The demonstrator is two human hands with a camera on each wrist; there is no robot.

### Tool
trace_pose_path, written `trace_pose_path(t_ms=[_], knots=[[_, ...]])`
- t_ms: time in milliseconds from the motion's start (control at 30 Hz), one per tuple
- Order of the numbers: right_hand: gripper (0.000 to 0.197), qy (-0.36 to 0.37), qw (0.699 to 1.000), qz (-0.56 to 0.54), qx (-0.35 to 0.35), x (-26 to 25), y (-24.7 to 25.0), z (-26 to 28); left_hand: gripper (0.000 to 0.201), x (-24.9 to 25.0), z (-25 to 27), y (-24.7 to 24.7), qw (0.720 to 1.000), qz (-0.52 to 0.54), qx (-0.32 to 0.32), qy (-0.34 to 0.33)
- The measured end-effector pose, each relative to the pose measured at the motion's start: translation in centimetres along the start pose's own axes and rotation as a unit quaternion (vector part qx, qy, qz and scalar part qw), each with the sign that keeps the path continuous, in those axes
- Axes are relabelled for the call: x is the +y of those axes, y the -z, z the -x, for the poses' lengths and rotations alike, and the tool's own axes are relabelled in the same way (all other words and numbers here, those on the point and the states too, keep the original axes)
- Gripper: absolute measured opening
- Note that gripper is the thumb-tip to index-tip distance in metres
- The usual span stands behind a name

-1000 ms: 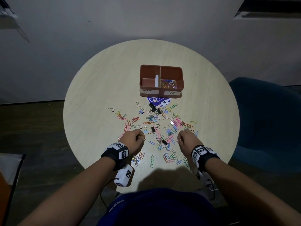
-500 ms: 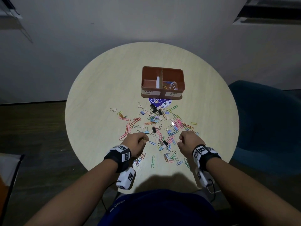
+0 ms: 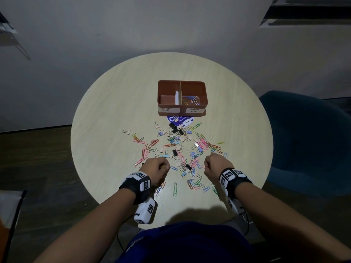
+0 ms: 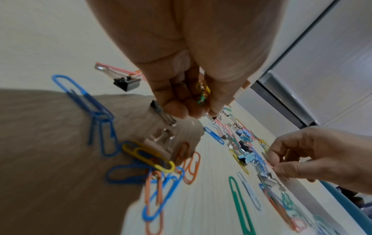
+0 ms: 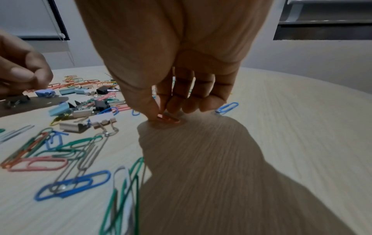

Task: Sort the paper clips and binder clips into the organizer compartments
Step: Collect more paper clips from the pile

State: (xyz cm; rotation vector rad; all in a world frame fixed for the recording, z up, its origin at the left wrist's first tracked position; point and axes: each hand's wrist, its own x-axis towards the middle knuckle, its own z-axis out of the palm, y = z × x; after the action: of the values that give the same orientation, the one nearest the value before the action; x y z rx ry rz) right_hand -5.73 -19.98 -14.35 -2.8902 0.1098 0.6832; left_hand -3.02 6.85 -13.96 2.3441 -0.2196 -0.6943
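On the round table (image 3: 117, 118) the brown organizer (image 3: 206, 95) stands at the far side; its right "paper clip" compartment holds a few paper clips (image 3: 190, 100), its left one looks empty; most of the clip pile (image 3: 176, 149) remains unsorted; left hand (image 3: 156, 167) curls round several collected clips (image 4: 203, 92); right hand (image 3: 215, 165) pinches an orange paper clip (image 5: 168, 119) on the tabletop.

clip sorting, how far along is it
Barely begun. The brown plastic two-compartment organizer has a few coloured paper clips in its paper-clip side; the binder-clip side shows only a white piece by the divider. In hand: the left hand holds some small coloured clips, and the right hand pinches an orange paper clip on the round light wooden table. Most clips are still scattered.
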Motion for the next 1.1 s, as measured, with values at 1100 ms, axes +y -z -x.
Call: trace_pose_path(t_ms=[1100], knots=[[0.016, -0.045, 0.992, -0.118, 0.017, -2.8, 0.8, 0.6, 0.022, 0.1, 0.8, -4.0, 0.914, -0.298, -0.167, -0.22]])
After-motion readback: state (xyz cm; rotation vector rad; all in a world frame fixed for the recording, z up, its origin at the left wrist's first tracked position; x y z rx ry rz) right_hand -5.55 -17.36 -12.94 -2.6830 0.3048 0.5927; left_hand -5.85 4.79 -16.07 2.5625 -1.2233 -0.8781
